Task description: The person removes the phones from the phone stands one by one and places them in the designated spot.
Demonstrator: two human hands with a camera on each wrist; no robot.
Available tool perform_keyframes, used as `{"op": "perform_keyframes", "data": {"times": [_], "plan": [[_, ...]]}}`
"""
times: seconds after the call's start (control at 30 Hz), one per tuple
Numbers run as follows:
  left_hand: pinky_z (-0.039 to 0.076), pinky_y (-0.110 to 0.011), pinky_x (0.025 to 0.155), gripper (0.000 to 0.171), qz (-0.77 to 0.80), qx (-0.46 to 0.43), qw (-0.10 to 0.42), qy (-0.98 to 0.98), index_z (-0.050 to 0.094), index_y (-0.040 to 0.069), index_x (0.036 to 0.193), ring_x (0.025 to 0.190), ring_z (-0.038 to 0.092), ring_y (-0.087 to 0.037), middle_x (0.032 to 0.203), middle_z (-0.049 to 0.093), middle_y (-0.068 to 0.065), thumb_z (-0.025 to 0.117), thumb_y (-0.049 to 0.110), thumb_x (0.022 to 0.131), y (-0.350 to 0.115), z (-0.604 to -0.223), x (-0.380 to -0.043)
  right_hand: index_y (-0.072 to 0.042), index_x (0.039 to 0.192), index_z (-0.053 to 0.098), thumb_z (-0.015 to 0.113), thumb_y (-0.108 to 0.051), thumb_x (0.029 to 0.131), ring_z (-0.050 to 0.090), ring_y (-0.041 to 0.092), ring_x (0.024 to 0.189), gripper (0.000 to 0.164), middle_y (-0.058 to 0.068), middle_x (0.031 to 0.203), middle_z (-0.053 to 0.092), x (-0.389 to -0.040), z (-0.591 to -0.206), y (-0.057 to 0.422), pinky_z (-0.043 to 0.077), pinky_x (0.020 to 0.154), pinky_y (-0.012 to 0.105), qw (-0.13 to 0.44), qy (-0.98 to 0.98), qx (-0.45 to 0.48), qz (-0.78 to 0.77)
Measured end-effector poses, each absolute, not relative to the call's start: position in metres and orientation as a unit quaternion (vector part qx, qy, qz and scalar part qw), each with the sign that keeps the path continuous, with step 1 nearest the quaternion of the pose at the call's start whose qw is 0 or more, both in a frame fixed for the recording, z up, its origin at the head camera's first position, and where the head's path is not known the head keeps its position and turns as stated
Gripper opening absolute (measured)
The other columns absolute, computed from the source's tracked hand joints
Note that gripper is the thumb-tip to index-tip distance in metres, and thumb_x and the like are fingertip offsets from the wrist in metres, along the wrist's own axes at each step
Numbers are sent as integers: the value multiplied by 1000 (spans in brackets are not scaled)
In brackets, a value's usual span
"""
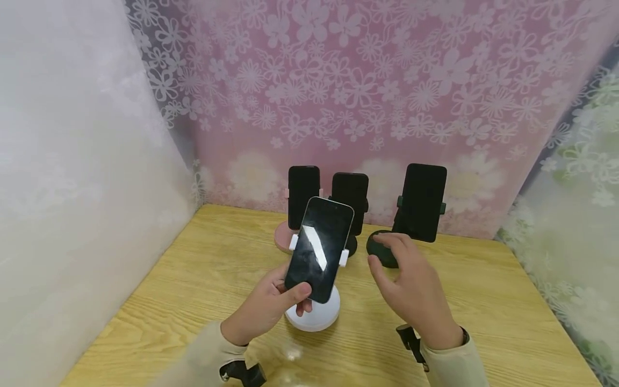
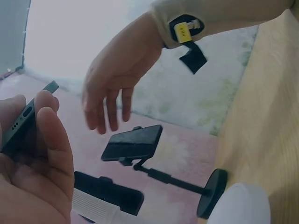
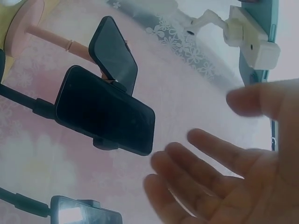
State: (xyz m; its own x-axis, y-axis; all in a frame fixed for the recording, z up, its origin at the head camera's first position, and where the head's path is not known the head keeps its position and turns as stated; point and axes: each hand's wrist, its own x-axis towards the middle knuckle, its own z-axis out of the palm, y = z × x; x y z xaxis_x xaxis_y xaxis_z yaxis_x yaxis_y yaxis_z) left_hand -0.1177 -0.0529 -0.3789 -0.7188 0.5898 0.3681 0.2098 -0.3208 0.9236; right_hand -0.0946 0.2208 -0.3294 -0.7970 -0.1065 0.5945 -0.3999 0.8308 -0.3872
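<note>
In the head view a phone (image 1: 325, 220) with a lit reflection across its screen sits tilted in the white clamp (image 1: 344, 258) of a phone stand with a round white base (image 1: 316, 318). My left hand (image 1: 263, 306) grips the phone's lower end, thumb on the screen side and fingers behind. To the right, my right hand (image 1: 416, 287) hovers apart from the phone, fingers spread and holding nothing. The right wrist view shows the phone's teal edge (image 3: 273, 21) and the white clamp joint (image 3: 233, 32) beyond my right hand (image 3: 238, 182).
Behind stand three dark-screened phones in holders: one on a pink base (image 1: 284, 236), one on a black base (image 1: 353, 246), one on a dark green base (image 1: 382, 250). The wooden table (image 1: 193, 301) meets floral curtains (image 1: 338, 107) at the back and sides.
</note>
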Motion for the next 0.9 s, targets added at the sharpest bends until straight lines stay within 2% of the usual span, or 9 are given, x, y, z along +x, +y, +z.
{"op": "perform_keyframes", "data": {"times": [0.2,0.3,0.5,0.77,0.9], "plan": [[54,-23,68,44,725,369,175,554,52,-6,136,81,66,-11,101,67,-3,63,26,106,-37,-385,-120,-4,147,47,62,-10,101,61,28,113,49,10,131,61,-93,-326,225,47,96,38,311,-885,119,326],[54,-23,69,47,719,364,190,560,52,-6,135,81,67,-11,102,67,-4,64,28,105,-34,-389,-123,-6,152,41,59,-11,103,60,28,114,52,9,133,60,-92,-324,226,44,97,36,309,-879,109,347],[55,-24,69,47,716,360,200,564,53,-5,135,78,66,-10,96,67,-6,64,29,105,-29,-397,-125,-4,148,45,59,-11,103,60,26,113,47,9,131,62,-92,-325,225,46,97,42,299,-882,114,346],[54,-23,69,41,715,397,213,534,55,-10,125,78,65,-10,93,66,-4,63,25,105,-23,-404,-128,-3,140,53,62,-7,100,62,23,108,41,9,123,66,-95,-326,225,46,94,29,314,-883,123,327],[54,-24,69,41,711,412,214,528,54,-11,121,79,66,-9,89,64,-19,63,26,106,-22,-407,-129,-2,132,60,60,-5,99,65,23,103,34,9,117,69,-96,-327,225,51,90,36,321,-884,128,313]]}}
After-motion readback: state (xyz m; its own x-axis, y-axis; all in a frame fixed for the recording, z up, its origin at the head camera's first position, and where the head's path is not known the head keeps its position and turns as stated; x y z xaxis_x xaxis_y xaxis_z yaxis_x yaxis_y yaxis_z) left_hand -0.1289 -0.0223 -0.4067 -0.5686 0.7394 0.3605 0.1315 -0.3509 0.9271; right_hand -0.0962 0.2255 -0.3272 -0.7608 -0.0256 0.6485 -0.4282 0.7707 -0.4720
